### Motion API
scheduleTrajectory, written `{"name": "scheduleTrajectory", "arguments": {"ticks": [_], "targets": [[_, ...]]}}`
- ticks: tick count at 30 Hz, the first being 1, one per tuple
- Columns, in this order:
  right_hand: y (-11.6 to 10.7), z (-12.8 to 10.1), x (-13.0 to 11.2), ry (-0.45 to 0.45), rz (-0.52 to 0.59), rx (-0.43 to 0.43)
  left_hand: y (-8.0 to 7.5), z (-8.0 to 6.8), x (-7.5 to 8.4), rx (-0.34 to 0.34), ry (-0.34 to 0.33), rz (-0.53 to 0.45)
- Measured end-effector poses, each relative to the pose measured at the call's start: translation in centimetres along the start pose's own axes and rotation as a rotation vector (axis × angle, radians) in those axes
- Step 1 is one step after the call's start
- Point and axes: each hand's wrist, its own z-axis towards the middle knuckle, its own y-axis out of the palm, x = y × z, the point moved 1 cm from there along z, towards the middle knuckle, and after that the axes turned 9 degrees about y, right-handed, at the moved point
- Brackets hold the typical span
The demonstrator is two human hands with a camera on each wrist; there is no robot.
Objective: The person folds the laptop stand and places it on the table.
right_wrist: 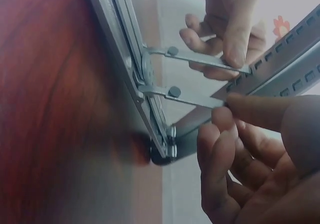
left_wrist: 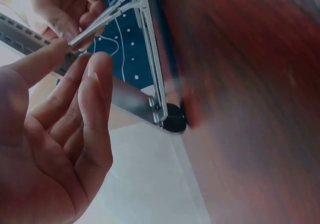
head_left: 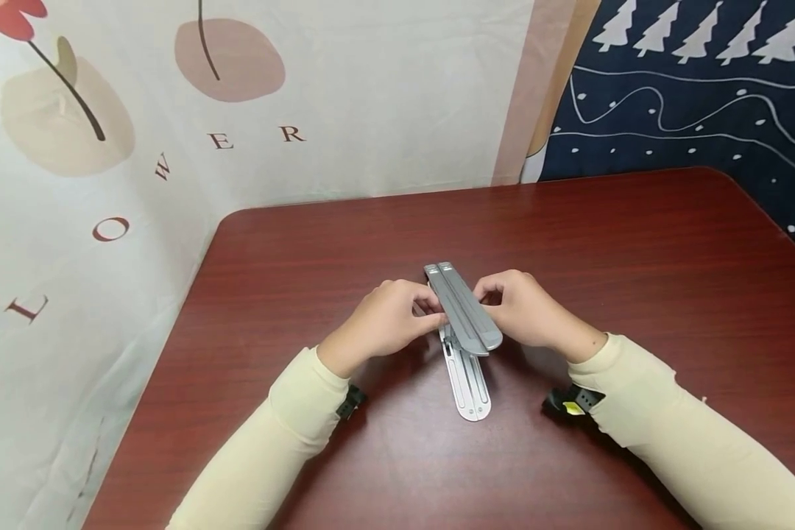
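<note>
A silver folding laptop stand stands on the table, its slotted upper arms raised at an angle above the flat base. My left hand is at the stand's left side and pinches one thin support strut between thumb and fingers. From the right side, my right hand pinches the other strut near its free end. Both struts reach up from the base toward the slots under the upper arms. Black round feet show at the hinge end.
The reddish-brown table extends around the stand on all sides. Behind it hang a pale curtain with printed flowers and letters and a dark blue cloth with white trees. Dark straps sit at both wrists.
</note>
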Motion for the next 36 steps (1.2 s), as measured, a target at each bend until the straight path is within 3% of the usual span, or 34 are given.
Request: {"name": "scheduleTrajectory", "arguments": {"ticks": [9, 17, 24, 31, 36], "targets": [[0.2, -0.6, -0.5, 0.031, -0.084, 0.080, 0.0, 0.0, -0.1, -0.007, -0.007, 0.023], [0.3, -0.9, -0.7, 0.042, -0.109, 0.088, -0.3, -0.1, 0.1, -0.007, -0.035, 0.042], [0.4, -1.1, -0.8, 0.039, -0.087, 0.049, -0.2, -0.1, 0.0, -0.068, -0.043, -0.131], [0.4, -1.1, -0.5, 0.070, 0.028, -0.017, 0.0, 0.0, -0.3, -0.093, -0.096, -0.312], [0.3, -0.9, -0.4, 0.113, 0.113, -0.070, 0.1, 0.1, -0.6, -0.092, -0.110, -0.354]]}}
